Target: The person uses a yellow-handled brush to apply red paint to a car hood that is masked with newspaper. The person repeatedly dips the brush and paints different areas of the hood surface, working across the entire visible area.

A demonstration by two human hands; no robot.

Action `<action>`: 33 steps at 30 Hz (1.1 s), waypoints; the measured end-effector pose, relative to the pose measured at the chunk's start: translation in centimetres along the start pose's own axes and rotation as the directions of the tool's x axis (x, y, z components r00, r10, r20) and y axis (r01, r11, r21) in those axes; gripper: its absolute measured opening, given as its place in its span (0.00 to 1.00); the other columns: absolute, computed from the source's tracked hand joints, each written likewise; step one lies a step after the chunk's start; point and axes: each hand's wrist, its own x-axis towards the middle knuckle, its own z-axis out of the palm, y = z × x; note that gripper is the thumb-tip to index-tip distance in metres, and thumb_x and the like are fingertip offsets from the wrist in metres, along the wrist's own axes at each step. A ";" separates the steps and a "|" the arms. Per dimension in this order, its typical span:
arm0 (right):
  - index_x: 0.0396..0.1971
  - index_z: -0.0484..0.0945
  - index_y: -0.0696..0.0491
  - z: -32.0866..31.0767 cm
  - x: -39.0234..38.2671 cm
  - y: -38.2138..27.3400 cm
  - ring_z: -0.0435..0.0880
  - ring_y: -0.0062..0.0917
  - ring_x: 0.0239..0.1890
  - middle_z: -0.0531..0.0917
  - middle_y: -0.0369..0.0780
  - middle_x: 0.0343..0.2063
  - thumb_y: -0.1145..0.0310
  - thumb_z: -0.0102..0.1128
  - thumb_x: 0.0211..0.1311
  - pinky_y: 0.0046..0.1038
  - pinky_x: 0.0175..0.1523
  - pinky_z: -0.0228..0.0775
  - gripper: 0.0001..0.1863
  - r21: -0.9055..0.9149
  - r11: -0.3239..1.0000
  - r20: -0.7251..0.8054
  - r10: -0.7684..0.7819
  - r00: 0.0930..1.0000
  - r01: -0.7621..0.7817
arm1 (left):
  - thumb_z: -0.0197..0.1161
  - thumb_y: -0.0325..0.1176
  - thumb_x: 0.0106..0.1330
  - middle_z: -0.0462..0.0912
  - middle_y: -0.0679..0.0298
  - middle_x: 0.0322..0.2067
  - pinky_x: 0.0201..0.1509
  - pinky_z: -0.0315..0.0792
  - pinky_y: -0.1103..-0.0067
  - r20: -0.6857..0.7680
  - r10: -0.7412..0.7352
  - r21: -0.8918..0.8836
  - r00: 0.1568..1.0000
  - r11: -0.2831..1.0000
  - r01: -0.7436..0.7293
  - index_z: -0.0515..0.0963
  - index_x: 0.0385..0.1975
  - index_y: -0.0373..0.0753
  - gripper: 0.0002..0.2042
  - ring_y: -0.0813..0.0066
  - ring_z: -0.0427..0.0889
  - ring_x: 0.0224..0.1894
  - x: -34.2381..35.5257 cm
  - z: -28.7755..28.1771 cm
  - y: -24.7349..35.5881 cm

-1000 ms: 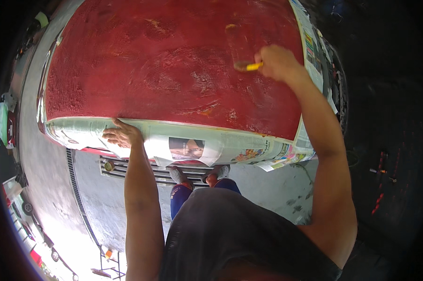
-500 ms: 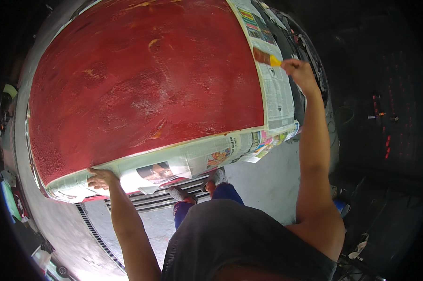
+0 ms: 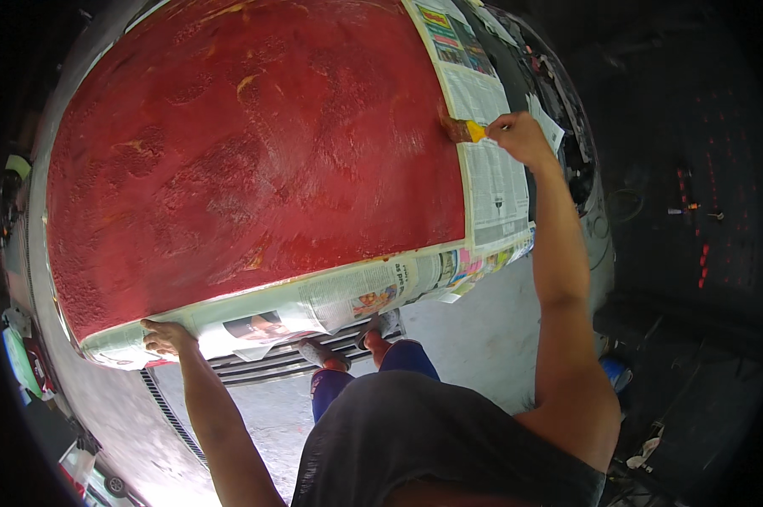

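Head view: the yellow-handled brush [image 3: 463,130] is pinched between the fingertips of the right hand [image 3: 521,140], its bristles held at the right edge of the red panel [image 3: 330,160]. By the left hand [image 3: 168,340], fingers loosely spread and nothing gripped, newspaper [image 3: 347,296] is touched near the panel's near-left corner. The panel seems largely coated; streaked, uneven patches are left.

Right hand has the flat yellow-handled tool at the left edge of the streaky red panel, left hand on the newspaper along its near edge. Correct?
Wrong edge: the head view shows the right hand holding the flat yellow-handled tool at the right edge of the streaky red panel, not the left. Rest stands.
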 end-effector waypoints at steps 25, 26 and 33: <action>0.49 0.85 0.49 2.3 15.8 -8.5 0.86 0.49 0.45 0.86 0.54 0.41 0.62 0.58 0.63 0.45 0.53 0.77 0.17 -0.304 0.942 -0.375 -0.252 0.892 0.138 | 0.25 0.69 0.72 0.57 0.36 0.67 0.75 0.58 0.53 0.001 0.046 0.016 0.999 0.999 -0.046 0.55 0.70 0.23 0.48 0.41 0.59 0.71 0.8 0.0 -0.4; 0.50 0.85 0.49 3.2 17.4 -9.0 0.86 0.49 0.46 0.86 0.54 0.41 0.62 0.58 0.63 0.45 0.53 0.77 0.17 -0.302 0.944 -0.388 -0.248 0.888 0.131 | 0.25 0.69 0.72 0.57 0.36 0.67 0.75 0.58 0.53 0.022 0.029 -0.004 0.999 1.000 -0.029 0.54 0.70 0.24 0.48 0.42 0.59 0.71 0.7 -0.1 -0.3; 0.47 0.85 0.50 5.8 12.2 -7.6 0.86 0.48 0.46 0.86 0.53 0.42 0.65 0.58 0.62 0.45 0.54 0.77 0.15 -0.485 0.866 -0.180 -0.235 0.955 0.122 | 0.26 0.69 0.72 0.52 0.38 0.71 0.78 0.55 0.55 0.038 -0.007 -0.029 0.999 1.000 0.008 0.52 0.72 0.26 0.47 0.44 0.54 0.74 0.5 0.0 0.1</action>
